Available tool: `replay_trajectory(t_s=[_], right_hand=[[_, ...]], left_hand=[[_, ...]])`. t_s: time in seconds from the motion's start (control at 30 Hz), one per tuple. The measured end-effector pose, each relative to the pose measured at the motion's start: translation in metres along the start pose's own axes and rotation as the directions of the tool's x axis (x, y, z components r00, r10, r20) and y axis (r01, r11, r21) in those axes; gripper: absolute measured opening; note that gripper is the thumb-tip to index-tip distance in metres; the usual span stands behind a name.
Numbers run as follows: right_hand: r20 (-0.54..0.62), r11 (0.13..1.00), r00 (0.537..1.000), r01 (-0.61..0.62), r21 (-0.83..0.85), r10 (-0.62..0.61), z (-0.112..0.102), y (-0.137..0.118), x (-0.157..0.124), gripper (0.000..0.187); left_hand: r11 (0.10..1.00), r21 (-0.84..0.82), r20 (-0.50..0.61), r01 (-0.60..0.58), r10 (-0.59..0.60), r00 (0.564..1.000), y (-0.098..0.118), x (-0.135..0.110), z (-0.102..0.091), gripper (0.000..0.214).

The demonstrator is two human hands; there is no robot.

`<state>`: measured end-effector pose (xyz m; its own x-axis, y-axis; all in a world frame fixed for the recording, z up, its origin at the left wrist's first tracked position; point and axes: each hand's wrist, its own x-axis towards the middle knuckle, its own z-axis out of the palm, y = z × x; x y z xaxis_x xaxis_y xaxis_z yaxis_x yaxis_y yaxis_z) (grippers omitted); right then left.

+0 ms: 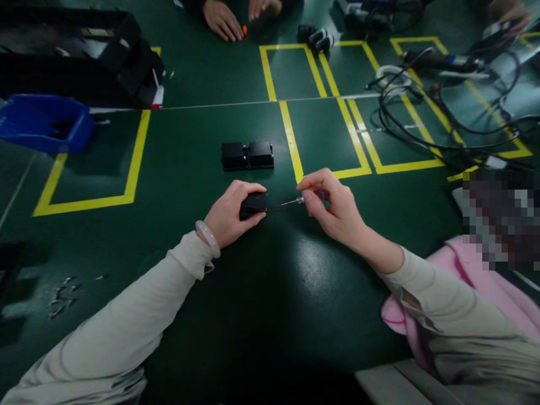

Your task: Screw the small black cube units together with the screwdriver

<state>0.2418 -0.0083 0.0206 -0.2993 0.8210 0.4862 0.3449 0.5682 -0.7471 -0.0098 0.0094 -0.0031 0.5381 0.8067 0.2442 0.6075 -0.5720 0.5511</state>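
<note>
My left hand [231, 212] is closed around a small black block-shaped part [254, 202] and holds it low over the green table [236, 326]. In my right hand [331, 205] is a thin screwdriver [300, 199] with a clear purplish handle, gripped between thumb and fingers. The screwdriver's shaft points left, and its tip meets the right end of the black part, near my left thumb. Just beyond my hands lies a black double-block piece [247, 156], two blocks side by side with small metal bits at their right sides.
Loose screws [63, 295] lie scattered at the left. A blue bin [46, 124] and black racks [76, 62] stand at the far left. Cables [442, 135] tangle at the right, near a pink cloth [472, 281]. Across the table are another person's hands [223, 19].
</note>
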Motion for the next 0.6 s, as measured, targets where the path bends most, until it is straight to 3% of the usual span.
replay_trajectory(t_s=[0.6], right_hand=[[-0.019, 0.999, 0.999, -0.028, 0.020, 0.028, 0.0013, 0.0004, -0.0002, 0.010]], left_hand=[[1.000, -0.007, 0.003, 0.001, -0.001, 1.000, -0.0002, -0.0001, -0.0003, 0.040]])
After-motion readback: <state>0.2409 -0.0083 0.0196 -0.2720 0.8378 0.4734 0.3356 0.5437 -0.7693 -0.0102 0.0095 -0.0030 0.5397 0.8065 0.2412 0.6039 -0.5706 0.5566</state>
